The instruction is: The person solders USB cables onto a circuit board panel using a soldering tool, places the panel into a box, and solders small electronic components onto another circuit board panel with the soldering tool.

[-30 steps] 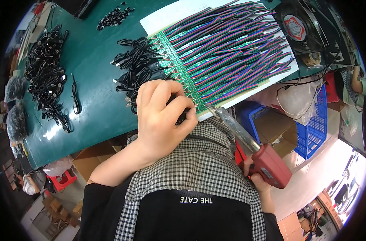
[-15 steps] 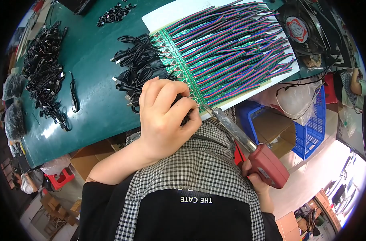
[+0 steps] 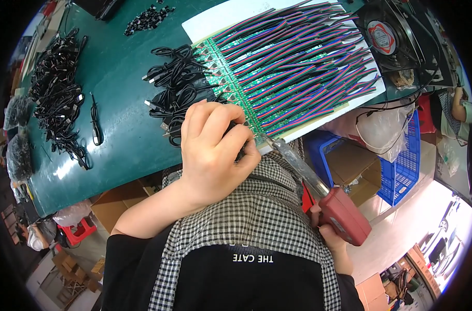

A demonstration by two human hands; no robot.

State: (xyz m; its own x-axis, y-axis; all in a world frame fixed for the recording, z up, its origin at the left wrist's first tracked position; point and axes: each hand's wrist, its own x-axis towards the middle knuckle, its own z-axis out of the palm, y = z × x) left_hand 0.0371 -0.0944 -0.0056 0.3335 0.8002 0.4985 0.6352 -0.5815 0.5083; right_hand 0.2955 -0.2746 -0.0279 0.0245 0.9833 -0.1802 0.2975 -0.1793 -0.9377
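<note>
My left hand (image 3: pixel 213 150) is closed at the near corner of a green circuit board panel (image 3: pixel 226 78), its fingers curled round a black cable that they mostly hide. In my right hand (image 3: pixel 327 228) is a soldering iron with a red handle (image 3: pixel 345 215). The iron's metal tip meets the panel's near edge, right beside my left fingertips. Rows of red, blue, green and black wires (image 3: pixel 293 67) run rightward off the panel. Coiled black USB cables (image 3: pixel 179 78) lie along its left side, several with their ends at the board.
The panel rests on a white board (image 3: pixel 205 23) on a green table (image 3: pixel 122 103). A heap of black cables (image 3: pixel 57 93) and one loose cable (image 3: pixel 95 119) lie left. Small black parts (image 3: pixel 149 19) sit at the back. A fan (image 3: pixel 384 39) stands right, above a blue crate (image 3: pixel 402 171).
The soldering iron's handle has shifted very slightly left and down, its tip staying at the panel edge. My left hand has moved a hair to the right.
</note>
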